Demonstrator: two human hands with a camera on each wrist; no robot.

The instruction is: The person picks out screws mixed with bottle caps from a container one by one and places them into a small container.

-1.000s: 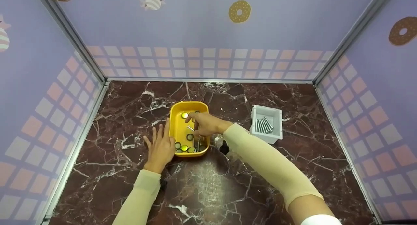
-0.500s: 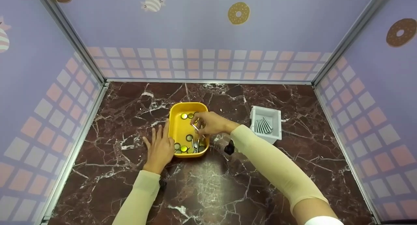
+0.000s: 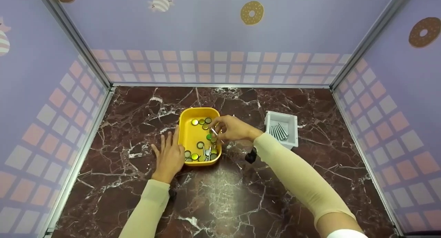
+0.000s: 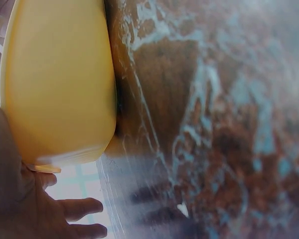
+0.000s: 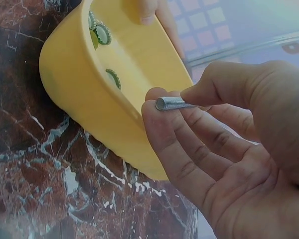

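Observation:
A yellow tub (image 3: 188, 134) holds several crown bottle caps (image 3: 200, 145) and a few silver bolts (image 3: 209, 152), mostly near its front end. My left hand (image 3: 168, 158) steadies its left wall, the thumb hooked over the rim and the other fingers spread outside. Over the tub's right rim, my right hand (image 3: 231, 128) pinches one bolt (image 3: 214, 131) between thumb and fingers. The right wrist view brings out that bolt's threaded end (image 5: 170, 103). In the left wrist view the tub's outer wall (image 4: 60, 79) fills the left side, with left-hand fingers (image 4: 82, 208) below it.
To the right stands a white bin (image 3: 293, 132) with several long silver bolts (image 3: 278, 132) inside. Both containers sit on a dark red marbled table (image 3: 220, 196). Lilac panels (image 3: 206, 31) enclose it at the back and both sides.
My right hand has risen from inside the tub with a bolt pinched in it and shifted right, to the rim. More caps are uncovered. My left hand stays at the left wall.

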